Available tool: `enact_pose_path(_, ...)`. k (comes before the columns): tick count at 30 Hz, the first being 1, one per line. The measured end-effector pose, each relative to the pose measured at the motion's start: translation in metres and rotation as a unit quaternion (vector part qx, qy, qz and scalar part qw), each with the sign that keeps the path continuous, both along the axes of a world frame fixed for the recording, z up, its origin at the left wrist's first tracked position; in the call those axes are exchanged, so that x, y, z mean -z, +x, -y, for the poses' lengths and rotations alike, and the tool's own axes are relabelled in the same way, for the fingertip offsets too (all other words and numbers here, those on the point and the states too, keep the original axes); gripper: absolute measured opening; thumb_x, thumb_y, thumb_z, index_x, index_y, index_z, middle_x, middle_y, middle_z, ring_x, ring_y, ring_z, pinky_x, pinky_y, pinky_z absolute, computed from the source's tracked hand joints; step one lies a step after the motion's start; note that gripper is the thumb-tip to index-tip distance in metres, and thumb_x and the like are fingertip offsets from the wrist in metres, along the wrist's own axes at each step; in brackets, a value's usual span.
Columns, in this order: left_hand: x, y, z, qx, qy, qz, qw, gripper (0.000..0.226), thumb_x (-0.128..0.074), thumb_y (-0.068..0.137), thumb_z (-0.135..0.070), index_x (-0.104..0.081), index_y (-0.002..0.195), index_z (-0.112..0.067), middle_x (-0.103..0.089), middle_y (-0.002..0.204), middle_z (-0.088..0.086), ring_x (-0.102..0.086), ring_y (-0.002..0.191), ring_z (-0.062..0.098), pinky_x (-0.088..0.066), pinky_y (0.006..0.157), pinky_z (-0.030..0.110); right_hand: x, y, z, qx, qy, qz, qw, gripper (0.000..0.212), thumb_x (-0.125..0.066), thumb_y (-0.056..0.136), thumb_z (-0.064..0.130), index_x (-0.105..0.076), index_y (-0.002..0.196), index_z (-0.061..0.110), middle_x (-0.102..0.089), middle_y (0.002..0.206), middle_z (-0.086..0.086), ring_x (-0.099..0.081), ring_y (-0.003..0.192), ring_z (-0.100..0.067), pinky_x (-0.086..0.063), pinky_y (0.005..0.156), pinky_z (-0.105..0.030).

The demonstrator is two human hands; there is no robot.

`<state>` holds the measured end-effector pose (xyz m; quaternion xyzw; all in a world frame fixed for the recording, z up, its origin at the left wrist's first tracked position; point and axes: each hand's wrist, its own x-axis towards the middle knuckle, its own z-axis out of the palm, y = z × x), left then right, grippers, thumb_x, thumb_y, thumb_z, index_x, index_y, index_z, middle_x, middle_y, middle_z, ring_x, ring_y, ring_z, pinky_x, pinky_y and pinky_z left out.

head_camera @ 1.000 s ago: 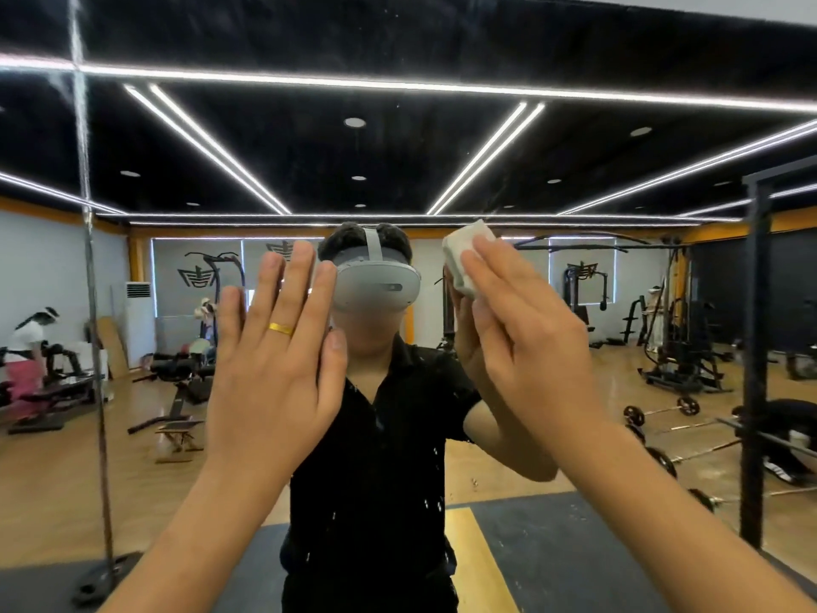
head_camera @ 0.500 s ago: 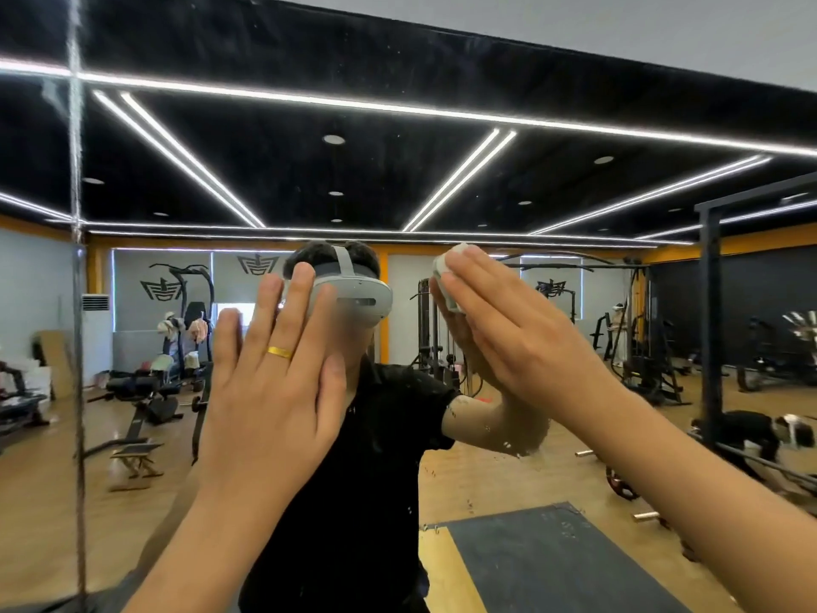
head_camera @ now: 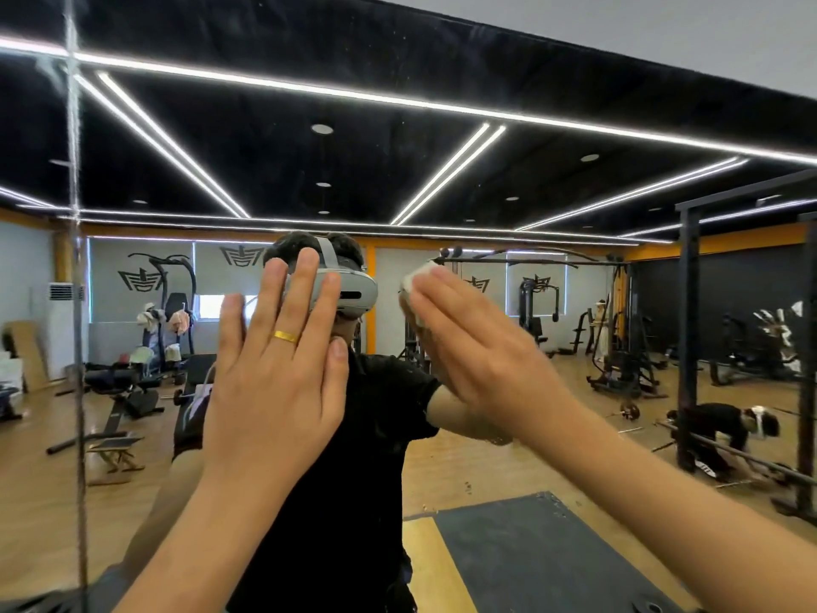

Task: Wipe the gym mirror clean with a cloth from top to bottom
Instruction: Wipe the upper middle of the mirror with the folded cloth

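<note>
1. The mirror fills the whole frame. The white cloth is on the glass, just right of the middle.
2. The right hand presses the cloth flat, fingers straight and close together.
3. The left hand, left of the middle, is held flat toward the glass, fingers straight.
4. The wiping looks partway down. Next, slide the cloth lower and press evenly.

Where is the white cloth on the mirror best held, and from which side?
Judging by its pose, the cloth lies flat against the mirror, mostly hidden under the flat right hand. It is probably best to come from the room side, palm over its middle, pressing rather than pinching an edge.
</note>
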<state>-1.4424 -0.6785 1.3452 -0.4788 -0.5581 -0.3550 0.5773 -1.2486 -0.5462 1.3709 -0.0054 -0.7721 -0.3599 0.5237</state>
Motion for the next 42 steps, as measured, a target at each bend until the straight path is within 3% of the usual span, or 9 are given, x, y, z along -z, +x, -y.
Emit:
enact_pose_path(3,-0.001,0.001,0.0,0.001,0.001,0.002,1.0,0.059,-0.039,0.104,-0.028,-0.032,0.16,-0.01,-0.021,0.169,0.01,-0.014,0.158,0.028,-0.003,0.129,0.049,-0.043,0.024,-0.016,0.042,0.034,-0.007,0.999,0.051,-0.061,0.102,0.008,-0.045,0.149,0.003,-0.046,0.154,-0.018,-0.041,0.146,-0.028,-0.03,0.125,-0.035)
enact_pose_path(8,0.0,0.001,0.001,0.007,0.001,0.004,1.0,0.06,-0.037,0.104,-0.03,-0.031,0.16,-0.011,-0.021,0.17,0.01,-0.014,0.158,0.028,-0.003,0.128,0.049,-0.077,0.007,-0.004,-0.01,-0.092,-0.218,0.971,0.042,-0.05,0.104,0.003,-0.051,0.145,-0.003,-0.054,0.147,-0.02,-0.045,0.14,-0.024,-0.019,0.122,-0.014)
enact_pose_path(10,0.0,0.002,0.002,0.008,0.002,0.005,1.0,0.059,-0.036,0.104,-0.03,-0.032,0.16,-0.011,-0.021,0.17,0.01,-0.014,0.158,0.028,-0.004,0.128,0.049,-0.055,-0.011,0.014,-0.063,-0.135,-0.228,0.962,0.041,-0.049,0.104,0.003,-0.05,0.144,-0.006,-0.055,0.144,-0.021,-0.045,0.136,-0.019,-0.021,0.119,-0.009)
enact_pose_path(15,0.001,0.003,0.002,0.01,-0.005,0.005,1.0,0.059,-0.035,0.105,-0.03,-0.03,0.161,-0.011,-0.019,0.17,0.009,-0.012,0.158,0.027,-0.005,0.128,0.05,0.029,-0.018,0.018,-0.008,-0.068,-0.054,0.996,0.062,-0.069,0.093,-0.006,-0.045,0.151,-0.002,-0.044,0.157,-0.02,-0.037,0.15,-0.031,-0.039,0.12,-0.046)
enact_pose_path(18,0.001,0.002,0.001,0.011,-0.004,0.007,1.0,0.058,-0.035,0.106,-0.031,-0.029,0.161,-0.012,-0.019,0.17,0.009,-0.011,0.159,0.027,-0.003,0.128,0.049,0.029,-0.001,0.004,0.027,-0.033,-0.026,0.999,0.066,-0.073,0.091,-0.003,-0.044,0.15,0.001,-0.045,0.156,-0.02,-0.037,0.149,-0.03,-0.034,0.123,-0.043)
enact_pose_path(21,0.001,0.002,0.0,0.015,-0.003,0.01,1.0,0.058,-0.034,0.106,-0.031,-0.03,0.161,-0.012,-0.019,0.17,0.009,-0.012,0.159,0.027,-0.001,0.128,0.047,0.002,0.006,0.001,0.025,-0.083,-0.102,0.991,0.044,-0.045,0.109,0.011,-0.043,0.153,0.004,-0.043,0.157,-0.017,-0.034,0.151,-0.027,-0.03,0.125,-0.039)
enact_pose_path(26,0.002,0.001,0.001,0.009,-0.002,0.012,1.0,0.058,-0.036,0.107,-0.03,-0.029,0.161,-0.013,-0.018,0.17,0.008,-0.012,0.159,0.027,-0.001,0.128,0.046,-0.005,-0.012,0.012,-0.021,-0.171,-0.217,0.961,0.047,-0.05,0.106,0.004,-0.043,0.152,0.0,-0.043,0.157,-0.019,-0.035,0.151,-0.03,-0.037,0.121,-0.047)
enact_pose_path(33,0.003,0.002,0.001,0.009,-0.003,0.019,1.0,0.059,-0.037,0.107,-0.029,-0.026,0.162,-0.014,-0.015,0.171,0.005,-0.008,0.159,0.023,-0.005,0.128,0.05,0.058,-0.029,0.012,-0.068,-0.093,-0.126,0.985,0.053,-0.066,0.094,-0.01,-0.052,0.145,-0.004,-0.048,0.154,-0.018,-0.041,0.148,-0.032,-0.037,0.122,-0.046)
enact_pose_path(42,0.003,0.008,0.004,-0.004,-0.017,0.033,0.999,0.06,-0.037,0.105,-0.026,-0.026,0.162,-0.012,-0.015,0.171,0.008,-0.008,0.159,0.024,-0.008,0.128,0.053,0.065,-0.04,0.026,-0.147,-0.195,-0.16,0.956,0.048,-0.05,0.101,-0.001,-0.048,0.149,0.001,-0.046,0.157,-0.014,-0.035,0.152,-0.028,-0.038,0.12,-0.05)
